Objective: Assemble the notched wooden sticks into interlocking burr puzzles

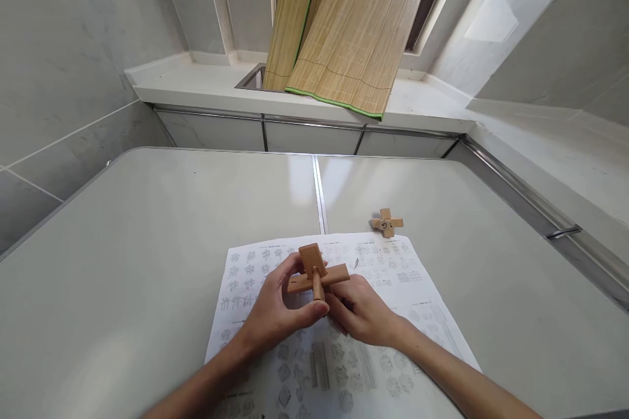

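A wooden interlocking puzzle (pixel 313 259) with crossed bars and a round peg is held above the printed sheet. My left hand (pixel 280 304) grips it from the left, its thumb against the near end of the peg. Close against its right side is my right hand (pixel 361 308), with fingers curled under the right-hand bar; the fingertips are partly hidden. Under both hands lies a large white sheet (pixel 417 275) printed with small puzzle diagrams. Just past its far right corner rests a second wooden cross-shaped puzzle (pixel 386 223) with a dark mark on top.
The pale table (pixel 147 242) has a metal strip (pixel 319 193) along its middle seam. Beyond its far edge runs a white counter (pixel 206 88) with a sink (pixel 253 78). A bamboo mat (pixel 348 39) with green edging hangs over the counter. Tiled walls stand on both sides.
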`<action>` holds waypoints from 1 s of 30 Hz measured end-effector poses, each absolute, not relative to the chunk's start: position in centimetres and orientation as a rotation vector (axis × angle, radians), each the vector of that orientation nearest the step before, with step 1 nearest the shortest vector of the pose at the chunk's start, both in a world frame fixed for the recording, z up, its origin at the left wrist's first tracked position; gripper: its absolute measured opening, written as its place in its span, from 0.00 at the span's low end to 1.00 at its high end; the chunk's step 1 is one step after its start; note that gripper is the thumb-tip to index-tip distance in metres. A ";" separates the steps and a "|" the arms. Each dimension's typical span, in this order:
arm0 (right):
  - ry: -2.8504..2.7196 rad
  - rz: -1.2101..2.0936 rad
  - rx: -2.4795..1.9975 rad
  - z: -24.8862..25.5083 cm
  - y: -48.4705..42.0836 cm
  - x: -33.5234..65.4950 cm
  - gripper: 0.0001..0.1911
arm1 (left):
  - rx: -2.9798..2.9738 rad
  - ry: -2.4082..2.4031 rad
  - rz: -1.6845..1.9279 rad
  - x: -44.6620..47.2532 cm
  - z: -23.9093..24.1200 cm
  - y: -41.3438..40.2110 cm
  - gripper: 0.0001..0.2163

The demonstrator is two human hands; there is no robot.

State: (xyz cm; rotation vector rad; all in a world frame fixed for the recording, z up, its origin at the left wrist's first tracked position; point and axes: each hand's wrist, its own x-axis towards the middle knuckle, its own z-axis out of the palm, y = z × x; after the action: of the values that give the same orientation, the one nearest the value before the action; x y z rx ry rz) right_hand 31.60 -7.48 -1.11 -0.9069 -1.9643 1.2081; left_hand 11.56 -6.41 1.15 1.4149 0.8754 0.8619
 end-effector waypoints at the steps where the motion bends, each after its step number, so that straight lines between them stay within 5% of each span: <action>1: -1.961 1.218 -0.913 -1.1 -7.5 31.6 0.27 | 1.403 0.873 0.852 11.5 1.1 -6.4 0.34; 30: -1.713 1.098 -1.043 -1.5 -6.8 32.6 0.16 | 1.185 0.903 0.861 11.1 0.2 -5.8 0.36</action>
State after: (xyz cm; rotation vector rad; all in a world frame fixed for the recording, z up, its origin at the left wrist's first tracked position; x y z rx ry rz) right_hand 32.62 -6.82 -1.49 -1.0435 -1.7135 1.0983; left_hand 11.11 -5.84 0.15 1.1854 0.9034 0.8614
